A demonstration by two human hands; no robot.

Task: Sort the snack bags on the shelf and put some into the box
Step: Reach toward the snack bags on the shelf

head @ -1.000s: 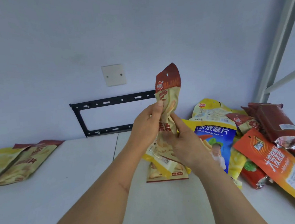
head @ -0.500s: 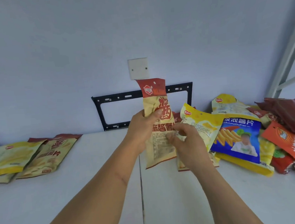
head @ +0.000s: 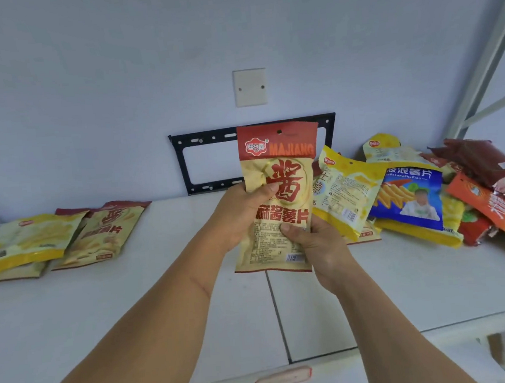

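I hold a beige snack bag with a red top (head: 277, 171) upright in front of me, its printed face toward the camera. My left hand (head: 240, 210) grips its left edge with the thumb across the front. My right hand (head: 314, 244) pinches its lower right part. Behind it a yellow bag (head: 348, 189) leans on a heap of mixed bags: a blue one (head: 410, 199), an orange one (head: 497, 212), a dark red one (head: 484, 165). At the far left of the white shelf (head: 162, 291) lie a yellow bag (head: 26, 241) and a beige bag (head: 105, 231). No box shows.
A black metal bracket (head: 182, 167) and a white blank plate (head: 249, 87) are fixed on the wall behind the shelf. A white shelf post (head: 477, 58) rises at the right. A pink label holder (head: 283, 378) sits on the shelf's front edge.
The beige bag has been turned from edge-on to face the camera flat. The view has shifted left, so the bag heap and the wall bracket sit further right in the picture.
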